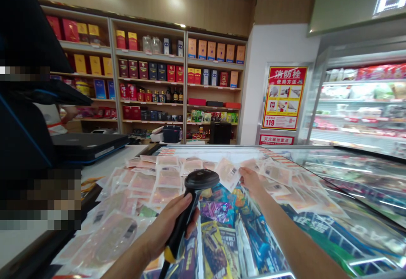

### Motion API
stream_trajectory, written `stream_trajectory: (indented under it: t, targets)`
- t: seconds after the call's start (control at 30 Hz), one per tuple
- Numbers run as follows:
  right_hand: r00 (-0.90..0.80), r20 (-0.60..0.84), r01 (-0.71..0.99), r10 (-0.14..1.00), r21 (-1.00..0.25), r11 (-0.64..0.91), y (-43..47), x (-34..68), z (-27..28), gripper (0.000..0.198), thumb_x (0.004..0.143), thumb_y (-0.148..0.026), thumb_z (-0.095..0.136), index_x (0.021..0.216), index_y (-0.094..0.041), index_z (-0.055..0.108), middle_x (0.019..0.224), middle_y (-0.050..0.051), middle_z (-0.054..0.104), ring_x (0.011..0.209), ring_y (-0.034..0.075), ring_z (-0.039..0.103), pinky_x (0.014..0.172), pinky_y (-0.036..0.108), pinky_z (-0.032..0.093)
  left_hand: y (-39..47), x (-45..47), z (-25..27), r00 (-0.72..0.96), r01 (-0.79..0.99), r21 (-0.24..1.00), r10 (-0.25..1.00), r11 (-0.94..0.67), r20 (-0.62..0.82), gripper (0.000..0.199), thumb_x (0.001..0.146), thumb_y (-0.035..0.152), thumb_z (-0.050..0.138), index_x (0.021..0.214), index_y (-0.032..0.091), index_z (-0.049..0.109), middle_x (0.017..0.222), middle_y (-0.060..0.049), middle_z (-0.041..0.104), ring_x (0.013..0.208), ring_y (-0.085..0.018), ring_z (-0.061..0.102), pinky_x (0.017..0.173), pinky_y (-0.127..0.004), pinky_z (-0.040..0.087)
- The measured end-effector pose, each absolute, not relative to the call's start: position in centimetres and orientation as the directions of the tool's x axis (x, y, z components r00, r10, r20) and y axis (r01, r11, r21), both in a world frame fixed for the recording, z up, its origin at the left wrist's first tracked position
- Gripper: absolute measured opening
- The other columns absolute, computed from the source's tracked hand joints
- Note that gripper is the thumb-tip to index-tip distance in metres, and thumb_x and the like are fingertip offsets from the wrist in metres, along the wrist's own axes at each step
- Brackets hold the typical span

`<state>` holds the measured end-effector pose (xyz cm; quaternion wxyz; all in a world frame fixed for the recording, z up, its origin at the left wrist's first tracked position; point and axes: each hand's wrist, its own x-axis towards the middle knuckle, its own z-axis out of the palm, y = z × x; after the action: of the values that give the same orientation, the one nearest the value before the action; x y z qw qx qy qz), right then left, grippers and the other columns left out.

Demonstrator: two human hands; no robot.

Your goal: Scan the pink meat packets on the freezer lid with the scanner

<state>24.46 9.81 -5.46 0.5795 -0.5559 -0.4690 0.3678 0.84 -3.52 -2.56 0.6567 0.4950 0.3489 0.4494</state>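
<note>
My left hand [169, 224] is wrapped round the handle of a black barcode scanner [200, 180], its head pointing away from me and a cable running down from the yellow-trimmed base. Between the fingertips of my right hand [251, 181] is the edge of a flat clear plastic packet [227, 175] with a barcode label. The scanner head is just left of this packet, apart from it as far as I can see. More flat packets [168, 177] lie overlapping on the glass top at the left. Another spread of such packets [279, 177] lies to the right.
Under the glass of the chest freezer [317, 156] are wrapped ice creams [218, 245] in wire baskets. A black checkout machine [25, 122] stands on the left counter. Boxed goods fill wall shelves [152, 71] behind; a lit display fridge [358, 101] is at the right.
</note>
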Motion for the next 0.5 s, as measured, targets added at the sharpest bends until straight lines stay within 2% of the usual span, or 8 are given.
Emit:
stream_trajectory:
  t: [0.2,0.5]
  targets:
    - [0.276,0.139,0.088,0.951,-0.989,0.119,9.9,23.9,-5.4,0.027,0.059,-0.033,0.045,0.076,-0.015,0.057,0.043,-0.004,0.047,0.041,0.010,0.043,0.040,0.020,0.033,-3.5,1.3,-2.4,0.336,-0.247,0.961,0.941,0.122,-0.033,0.030,0.070,0.045,0.047,0.065,0.015,0.047,0.056,-0.001,0.053,0.040,-0.006,0.043,0.038,-0.018,0.031]
    - [0.291,0.168,0.102,0.942,-0.984,0.144,9.9,24.4,-5.5,0.024,0.061,-0.031,0.044,0.073,-0.014,0.057,0.043,-0.004,0.046,0.040,0.010,0.043,0.039,0.020,0.033,-3.0,2.0,-1.8,0.369,-0.275,0.954,0.929,0.121,-0.011,0.029,0.070,0.043,0.048,0.077,0.015,0.048,0.056,0.000,0.051,0.039,-0.006,0.042,0.038,-0.019,0.030]
